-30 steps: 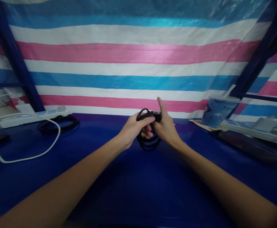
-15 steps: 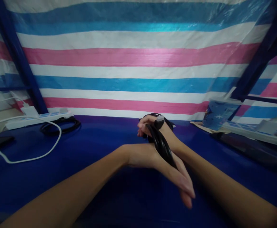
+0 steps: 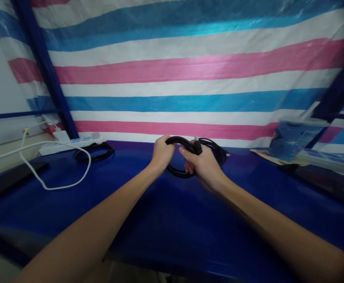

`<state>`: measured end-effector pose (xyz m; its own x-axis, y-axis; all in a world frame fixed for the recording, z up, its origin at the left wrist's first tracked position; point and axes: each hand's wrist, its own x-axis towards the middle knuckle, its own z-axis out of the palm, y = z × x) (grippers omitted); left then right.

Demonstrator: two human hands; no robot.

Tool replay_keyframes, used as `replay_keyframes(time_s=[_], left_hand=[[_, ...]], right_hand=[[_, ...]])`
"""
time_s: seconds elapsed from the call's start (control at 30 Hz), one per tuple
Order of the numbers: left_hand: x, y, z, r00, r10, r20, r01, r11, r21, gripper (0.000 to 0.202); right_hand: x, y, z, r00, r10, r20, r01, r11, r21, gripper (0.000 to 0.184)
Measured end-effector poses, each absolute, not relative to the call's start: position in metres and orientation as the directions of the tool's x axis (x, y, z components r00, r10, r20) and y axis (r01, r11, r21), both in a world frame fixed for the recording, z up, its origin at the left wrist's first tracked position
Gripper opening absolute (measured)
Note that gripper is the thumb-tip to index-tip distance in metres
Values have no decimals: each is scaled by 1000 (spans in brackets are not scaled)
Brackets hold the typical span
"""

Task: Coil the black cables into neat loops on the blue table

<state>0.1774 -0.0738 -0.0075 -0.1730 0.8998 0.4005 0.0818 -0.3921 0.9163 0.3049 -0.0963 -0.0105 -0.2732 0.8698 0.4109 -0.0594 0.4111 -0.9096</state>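
A coiled black cable [image 3: 216, 151] is held above the blue table top [image 3: 166, 220], just in front of the striped tarp. My left hand [image 3: 161, 155] is closed round the coil's left side. My right hand [image 3: 203, 165] grips the middle of the coil, with the cable's plug end [image 3: 196, 144] sticking up between thumb and fingers. Loops of the coil hang out to the right of my right hand and below both hands.
A white power strip [image 3: 71, 143] lies at the back left with a white cord [image 3: 62, 184] looping over the table and a second black cable coil [image 3: 97, 151] beside it. A blue printed packet [image 3: 293, 139] and flat items sit at the right. Blue frame posts [image 3: 46, 70] stand at both sides.
My left hand has drawn back from reaching across my right wrist and now grips the coil's left side. Both hands hold the coil together again. The camera has swung a little to the left.
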Motion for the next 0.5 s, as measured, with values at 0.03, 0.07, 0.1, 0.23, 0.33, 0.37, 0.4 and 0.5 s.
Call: replay_keyframes(time_s=[0.03,0.07,0.1,0.23,0.33,0.37,0.4,0.5], left_hand=[[180,-83,-6,-25,944,329,-14,-329,944,15],[184,-94,-3,169,953,252,-124,-233,965,17],[189,-105,1,374,906,197,-216,-121,969,23],[206,-134,10,828,555,80,-192,145,971,36],[205,-119,5,631,773,61,-186,75,980,45],[202,-109,2,435,896,89,-196,-2,981,45],[199,-99,-2,219,968,122,-168,-86,982,42],[190,-74,-10,-104,976,193,-12,-195,981,28]], right_hand=[[310,-92,-10,-259,874,411,-65,408,-910,17],[316,-87,-9,-239,878,415,-68,411,-909,17],[322,-82,-7,-227,876,426,-59,424,-904,15],[340,-71,-1,-306,811,498,76,542,-837,12],[336,-75,-1,-227,858,461,141,497,-856,10],[331,-77,-2,-162,887,432,150,455,-878,7],[325,-81,-3,-101,910,402,154,414,-897,5],[306,-90,-8,-41,931,363,98,366,-926,7]])
